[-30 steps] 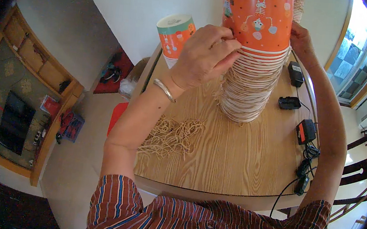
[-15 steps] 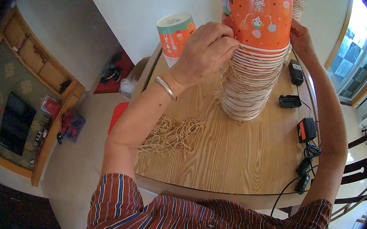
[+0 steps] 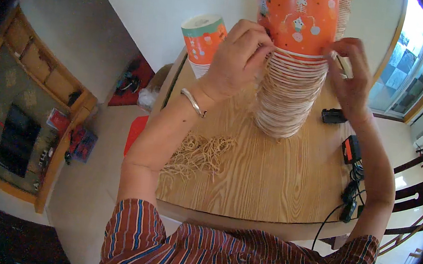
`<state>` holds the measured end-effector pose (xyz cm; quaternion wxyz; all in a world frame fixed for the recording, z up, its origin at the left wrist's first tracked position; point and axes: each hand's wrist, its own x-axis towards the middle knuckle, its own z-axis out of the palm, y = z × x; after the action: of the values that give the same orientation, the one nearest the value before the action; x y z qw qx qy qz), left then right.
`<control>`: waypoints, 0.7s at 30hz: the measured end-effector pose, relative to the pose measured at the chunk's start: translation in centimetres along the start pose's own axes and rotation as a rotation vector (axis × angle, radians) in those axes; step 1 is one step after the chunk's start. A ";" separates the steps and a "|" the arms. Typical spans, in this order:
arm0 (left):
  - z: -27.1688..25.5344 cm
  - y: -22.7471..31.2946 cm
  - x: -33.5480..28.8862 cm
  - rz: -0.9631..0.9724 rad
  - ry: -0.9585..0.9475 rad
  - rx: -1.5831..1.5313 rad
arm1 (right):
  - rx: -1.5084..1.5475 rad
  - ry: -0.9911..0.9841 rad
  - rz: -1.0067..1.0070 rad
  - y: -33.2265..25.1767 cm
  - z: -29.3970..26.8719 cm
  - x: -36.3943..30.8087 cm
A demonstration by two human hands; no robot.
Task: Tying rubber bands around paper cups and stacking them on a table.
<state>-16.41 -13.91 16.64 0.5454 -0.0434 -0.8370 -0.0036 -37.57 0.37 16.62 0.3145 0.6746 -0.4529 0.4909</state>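
A tall stack of paper cups (image 3: 299,26), orange with a green band and skeleton figures, stands on the table. Its lower part shows closely spaced white rims, wound with many thin tan rubber bands (image 3: 287,96). At the left edge of the orange wall my left hand (image 3: 241,56) pinches a tan band. My right hand (image 3: 351,77) is at the stack's right side, thumb and forefinger bent together at the same level, apparently on the band's other end. Nearer me and to the left lies a tangled pile of tan rubber bands (image 3: 199,154).
A shorter cup stack (image 3: 203,42) stands at the back left of the wooden table (image 3: 267,188). Another banded column (image 3: 344,15) rises behind the tall stack. Black chargers (image 3: 351,148) and cables lie along the right edge, with a dark chair (image 3: 417,192) beyond.
My right hand has come from behind the stack's right side toward me, its fingers now bent in at the cup edge. The left hand keeps its pinch almost in place.
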 end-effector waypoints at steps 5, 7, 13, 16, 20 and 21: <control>0.1 0.1 0.3 -0.033 -0.004 -0.005 | -0.192 -0.140 -0.113 -3.7 1.4 0.7; 0.2 0.1 0.5 -0.035 -0.006 -0.026 | -0.247 -0.154 -0.148 -4.2 2.2 0.9; -0.1 0.2 0.3 -0.099 -0.001 -0.087 | -0.342 -0.141 -0.207 -4.2 3.9 1.2; -0.3 0.2 0.2 -0.111 0.010 -0.105 | -0.331 -0.157 -0.189 -4.6 3.9 1.6; -0.2 0.3 0.1 -0.124 0.028 -0.105 | -0.151 -0.090 -0.101 -4.8 4.0 2.0; -0.2 0.4 0.1 -0.145 0.041 -0.113 | -0.150 -0.091 -0.101 -5.0 3.9 2.1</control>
<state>-16.24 -13.55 16.75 0.5573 -0.0133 -0.8252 -0.0912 -31.28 -1.74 17.46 0.3676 0.6928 -0.4673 0.4081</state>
